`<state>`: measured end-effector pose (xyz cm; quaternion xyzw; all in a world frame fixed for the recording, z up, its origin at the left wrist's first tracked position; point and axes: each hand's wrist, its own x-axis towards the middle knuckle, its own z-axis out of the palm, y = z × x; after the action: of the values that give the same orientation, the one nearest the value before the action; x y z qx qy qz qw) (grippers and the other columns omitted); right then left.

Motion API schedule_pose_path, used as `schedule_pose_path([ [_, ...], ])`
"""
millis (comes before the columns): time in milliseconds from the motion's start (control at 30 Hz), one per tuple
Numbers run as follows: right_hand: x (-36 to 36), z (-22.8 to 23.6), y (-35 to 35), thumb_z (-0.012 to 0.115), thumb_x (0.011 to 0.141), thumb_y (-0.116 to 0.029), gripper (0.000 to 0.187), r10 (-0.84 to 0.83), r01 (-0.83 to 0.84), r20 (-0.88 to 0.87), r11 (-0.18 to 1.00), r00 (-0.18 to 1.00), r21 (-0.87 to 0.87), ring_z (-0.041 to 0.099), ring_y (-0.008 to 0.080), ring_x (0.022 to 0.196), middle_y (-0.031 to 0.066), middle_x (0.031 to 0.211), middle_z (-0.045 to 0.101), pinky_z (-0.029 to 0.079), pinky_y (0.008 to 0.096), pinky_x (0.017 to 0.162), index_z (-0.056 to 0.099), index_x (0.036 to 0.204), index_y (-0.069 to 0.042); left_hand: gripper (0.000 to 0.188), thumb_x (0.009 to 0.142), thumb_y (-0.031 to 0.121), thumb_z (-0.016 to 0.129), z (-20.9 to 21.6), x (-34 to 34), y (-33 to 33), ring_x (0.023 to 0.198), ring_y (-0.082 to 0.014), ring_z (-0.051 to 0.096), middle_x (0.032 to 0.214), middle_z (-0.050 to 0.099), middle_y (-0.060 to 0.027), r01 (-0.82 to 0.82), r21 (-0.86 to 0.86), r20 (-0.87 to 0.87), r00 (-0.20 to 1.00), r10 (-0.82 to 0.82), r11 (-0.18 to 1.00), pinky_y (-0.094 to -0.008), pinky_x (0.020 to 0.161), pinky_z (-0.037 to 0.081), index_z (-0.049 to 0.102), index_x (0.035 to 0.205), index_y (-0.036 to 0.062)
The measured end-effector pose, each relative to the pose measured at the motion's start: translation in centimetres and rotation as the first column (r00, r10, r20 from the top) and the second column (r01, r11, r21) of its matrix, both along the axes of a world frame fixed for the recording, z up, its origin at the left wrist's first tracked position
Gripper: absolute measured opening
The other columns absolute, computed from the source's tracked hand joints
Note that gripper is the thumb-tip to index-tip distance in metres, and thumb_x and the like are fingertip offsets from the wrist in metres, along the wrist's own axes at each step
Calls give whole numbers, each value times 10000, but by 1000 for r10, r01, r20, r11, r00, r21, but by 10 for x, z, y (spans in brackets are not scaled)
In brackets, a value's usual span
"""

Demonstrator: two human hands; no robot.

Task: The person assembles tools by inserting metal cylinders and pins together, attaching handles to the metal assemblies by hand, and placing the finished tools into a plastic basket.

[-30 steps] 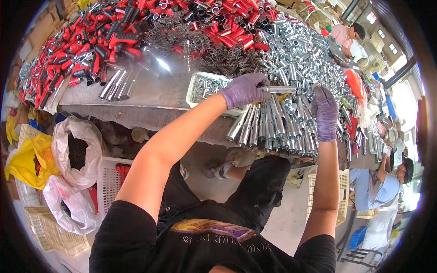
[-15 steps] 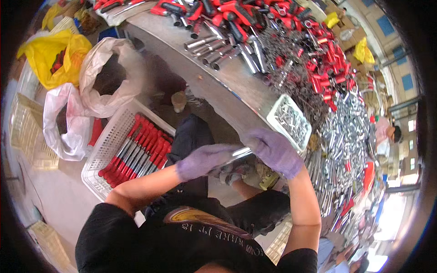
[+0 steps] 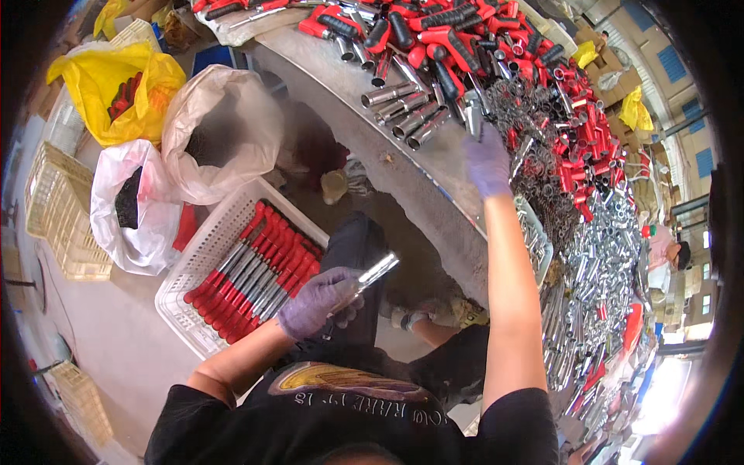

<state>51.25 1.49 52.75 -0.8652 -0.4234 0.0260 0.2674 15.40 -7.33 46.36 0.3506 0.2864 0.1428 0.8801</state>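
Note:
My left hand (image 3: 316,302), in a purple glove, is closed round a shiny chrome tube (image 3: 378,268) above my lap. The tube tilts up to the right, and its lower end is hidden in the fingers. My right hand (image 3: 488,164), gloved the same way, stretches out over the table, with its fingertips around another chrome tube (image 3: 473,116). Beside that hand lie several more chrome tubes (image 3: 411,118) and a heap of red and black handles (image 3: 453,46). Dark wire springs (image 3: 535,163) are piled to the hand's right.
A white basket (image 3: 174,298) at my left holds rows of red-handled tools (image 3: 256,271). Behind it stand a yellow bag (image 3: 77,85), a beige sack (image 3: 182,139) and a white sack (image 3: 108,225). A small tray (image 3: 548,252) of metal parts sits beside my right forearm; loose metal parts (image 3: 604,263) cover the table's right.
My hands were together at the chrome tube; now they are apart. The left keeps the tube, while the right has moved up and away to the tubes on the table.

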Motion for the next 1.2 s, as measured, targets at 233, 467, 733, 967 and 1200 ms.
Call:
schedule_pose_path([
  [233,-47,57,-162,682,786,-214,354,250,52,-619,902,745,428,547,129,849,51,961,582,455,276,768,572,1078,-49,361,911,382,543,15,58,-1,587,-104,571,788,606,-47,178,76,118,975,-186,981,-209,445,438,540,1065,55],
  [467,-33,98,-261,685,824,-274,422,-31,226,-527,923,849,310,555,80,676,35,826,595,470,220,587,573,1143,-21,386,912,443,524,39,104,-42,459,-76,500,716,613,-42,191,48,80,978,-195,980,-201,372,375,579,949,63],
  [733,-36,92,-307,617,879,-193,390,170,140,-560,873,811,467,596,93,639,51,823,607,512,215,528,512,1208,-11,391,903,461,538,58,120,-85,472,-49,480,719,599,-19,342,118,92,931,-353,932,-186,388,358,569,961,76],
  [967,-63,44,-311,521,929,-373,379,17,71,-309,960,951,271,577,214,593,122,645,579,450,336,569,598,949,-3,446,907,501,509,65,145,-123,445,-21,450,727,562,5,372,27,197,908,-369,928,-167,357,320,541,1046,78],
  [1200,-85,47,-307,512,929,-345,346,48,34,-262,952,964,303,598,316,611,171,641,564,448,368,557,583,873,-11,536,899,432,542,68,140,-129,392,-40,409,758,558,-15,437,34,240,870,-432,899,-170,333,293,452,1289,75],
])
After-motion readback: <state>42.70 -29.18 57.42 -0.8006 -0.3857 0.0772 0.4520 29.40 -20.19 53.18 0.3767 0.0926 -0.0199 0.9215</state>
